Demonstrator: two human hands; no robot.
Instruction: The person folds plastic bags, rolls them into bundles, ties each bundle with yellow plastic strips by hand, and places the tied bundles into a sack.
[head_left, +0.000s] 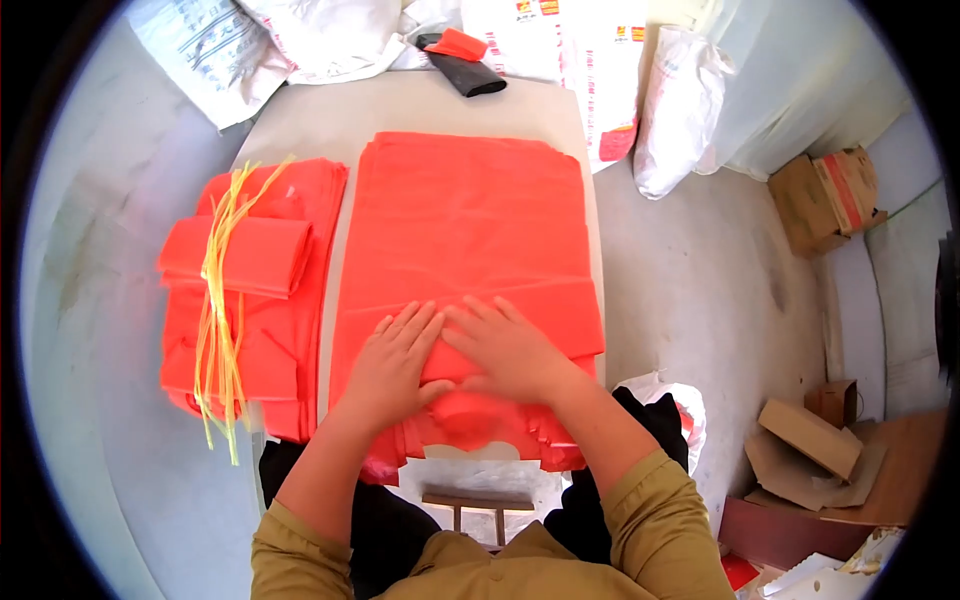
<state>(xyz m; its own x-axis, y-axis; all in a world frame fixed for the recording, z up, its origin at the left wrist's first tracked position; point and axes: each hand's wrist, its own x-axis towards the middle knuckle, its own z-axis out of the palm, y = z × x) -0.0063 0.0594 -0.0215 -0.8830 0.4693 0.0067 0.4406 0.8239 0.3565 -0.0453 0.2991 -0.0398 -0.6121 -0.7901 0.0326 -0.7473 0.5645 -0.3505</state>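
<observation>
A wide stack of red plastic bags or sheets (465, 215) lies flat in front of me, its near part folded over in a band. Both hands rest on that fold, close together near the middle. My left hand (398, 365) lies palm down with its fingers stretched forward. Beside it, my right hand (505, 352) is also flat, fingers spread, pointing up and left. To the left is a second red stack (275, 340) with a folded red bundle (250, 255) on top. Yellow strings (220, 300) are draped over that bundle.
The beige table (330, 105) carries both stacks. A black roll with a red piece (465, 65) lies at its far edge. White sacks (680, 110) stand beyond. Cardboard boxes (825, 200) are at the right, more (815, 450) at lower right. A stool (478, 502) shows below.
</observation>
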